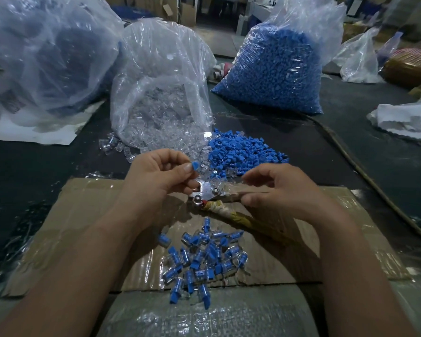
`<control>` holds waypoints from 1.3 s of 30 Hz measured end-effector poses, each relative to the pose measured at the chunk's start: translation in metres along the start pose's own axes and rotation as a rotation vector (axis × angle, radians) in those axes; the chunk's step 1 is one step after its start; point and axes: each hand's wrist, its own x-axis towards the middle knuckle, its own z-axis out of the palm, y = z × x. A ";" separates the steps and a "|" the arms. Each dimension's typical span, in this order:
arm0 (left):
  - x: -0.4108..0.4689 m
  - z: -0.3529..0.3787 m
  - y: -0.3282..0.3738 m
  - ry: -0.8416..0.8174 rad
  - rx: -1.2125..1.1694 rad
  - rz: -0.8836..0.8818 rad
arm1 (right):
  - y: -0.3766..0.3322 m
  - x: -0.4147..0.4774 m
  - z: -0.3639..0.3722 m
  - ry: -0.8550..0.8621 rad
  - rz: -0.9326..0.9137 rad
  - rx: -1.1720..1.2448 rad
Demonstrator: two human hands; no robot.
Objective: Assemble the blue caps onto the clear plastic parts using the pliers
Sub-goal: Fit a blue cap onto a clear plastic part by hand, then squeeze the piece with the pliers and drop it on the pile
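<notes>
My left hand [161,178] pinches a blue cap [195,165] between thumb and fingertips, just above the metal head of the pliers [208,193]. My right hand [277,188] grips the pliers by their tape-wrapped handles [231,212]. A clear plastic part seems to sit at the pliers' jaws, but blur hides the detail. A loose pile of blue caps [243,152] and a spill of clear parts [161,142] lie just beyond my hands. Several assembled pieces [204,259] lie heaped on the cardboard [88,215] below.
An open bag of clear parts [161,76] stands behind the spill, a full bag of blue caps [277,66] at the back right, and a large bag [46,57] at the left. A cord [365,176] runs along the dark table at the right.
</notes>
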 end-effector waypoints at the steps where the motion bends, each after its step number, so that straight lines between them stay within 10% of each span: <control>1: 0.001 -0.001 0.000 0.000 -0.001 0.005 | 0.001 -0.001 -0.002 -0.066 0.029 -0.044; 6: 0.002 -0.001 0.000 0.006 -0.019 0.023 | -0.003 -0.003 0.007 -0.230 0.055 -0.244; 21: 0.003 -0.003 -0.002 0.005 0.017 0.012 | -0.016 0.006 0.022 -0.006 -0.053 -0.537; 39: 0.003 0.001 -0.001 0.110 0.001 0.122 | -0.005 0.006 0.021 0.297 -0.080 -0.125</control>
